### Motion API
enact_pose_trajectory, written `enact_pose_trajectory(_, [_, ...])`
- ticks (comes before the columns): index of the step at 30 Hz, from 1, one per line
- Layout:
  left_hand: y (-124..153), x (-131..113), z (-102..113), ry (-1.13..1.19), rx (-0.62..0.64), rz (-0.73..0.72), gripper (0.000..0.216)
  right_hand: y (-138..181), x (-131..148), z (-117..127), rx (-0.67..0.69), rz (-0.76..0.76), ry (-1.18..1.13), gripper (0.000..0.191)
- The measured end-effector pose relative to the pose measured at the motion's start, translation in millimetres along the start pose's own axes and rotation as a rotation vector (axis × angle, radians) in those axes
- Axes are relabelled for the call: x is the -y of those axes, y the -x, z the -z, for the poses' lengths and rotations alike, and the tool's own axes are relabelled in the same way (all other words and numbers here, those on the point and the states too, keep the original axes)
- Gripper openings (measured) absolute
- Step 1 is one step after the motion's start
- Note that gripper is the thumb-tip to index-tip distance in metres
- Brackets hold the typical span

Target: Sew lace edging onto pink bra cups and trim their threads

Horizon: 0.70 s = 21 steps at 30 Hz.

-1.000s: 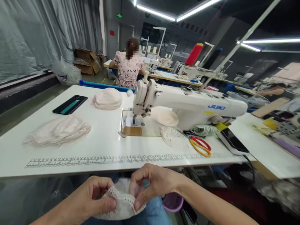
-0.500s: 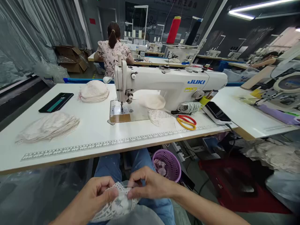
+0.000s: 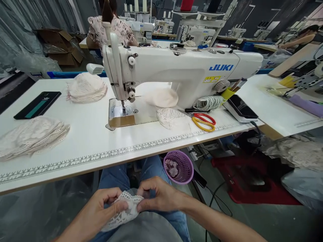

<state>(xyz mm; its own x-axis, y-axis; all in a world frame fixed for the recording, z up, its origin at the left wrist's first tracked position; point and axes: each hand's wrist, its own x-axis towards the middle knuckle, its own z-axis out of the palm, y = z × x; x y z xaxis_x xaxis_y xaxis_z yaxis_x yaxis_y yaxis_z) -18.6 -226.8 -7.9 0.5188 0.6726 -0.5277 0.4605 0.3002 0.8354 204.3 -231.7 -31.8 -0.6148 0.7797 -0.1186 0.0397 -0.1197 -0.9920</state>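
Note:
Over my lap, a piece of white lace fabric (image 3: 126, 213) is stretched between my two hands. My left hand (image 3: 107, 208) pinches its left side between thumb and fingers. On the other side, my right hand (image 3: 153, 198) grips the scalloped upper edge near the corner. Part of the lace hangs below my left thumb. Ahead on the table stands a white sewing machine (image 3: 156, 64), its needle area bare of cloth. Beside its bed lies a cream lace-edged piece (image 3: 173, 118), with scissors (image 3: 203, 121) having red and yellow handles touching it.
Two stacks of cream lace pieces, a rear one (image 3: 87, 88) and a front one (image 3: 32, 136), lie left, near a black-and-green phone-like slab (image 3: 37, 105). A printed ruler (image 3: 118, 153) runs along the table edge. Below stands a purple basket (image 3: 185, 171) with scraps. A co-worker (image 3: 118, 28) sits ahead.
My view has tipped down and come closer to the table, so the machine appears larger. Both hands keep hold of the lace, which is now more folded and bunched between them.

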Motion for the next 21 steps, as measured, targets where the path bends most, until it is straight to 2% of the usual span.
enact_pose_trajectory(3, [0.9,-0.4,4.0,0.096,0.057,-0.002,0.039,-2.3,-0.8,-0.8,0.044,-0.072,-0.036,0.039])
enact_pose_trajectory(6, [1.2,-4.2,4.1,0.21,0.108,0.061,0.036,-4.1,3.6,0.1,0.12,-0.114,-0.085,0.043])
enact_pose_trajectory(12, [1.3,-5.0,1.9,0.305,0.09,0.128,0.042,-2.6,6.7,4.7,0.166,-0.129,-0.137,0.05])
enact_pose_trajectory(16, [3.6,-2.7,2.3,0.316,0.095,0.179,0.043,-1.9,2.6,1.7,0.163,-0.127,-0.162,0.049])
enact_pose_trajectory(21, [9.0,0.0,2.5,0.241,0.08,0.16,0.045,-2.3,1.4,-5.1,0.125,-0.138,-0.176,0.044])
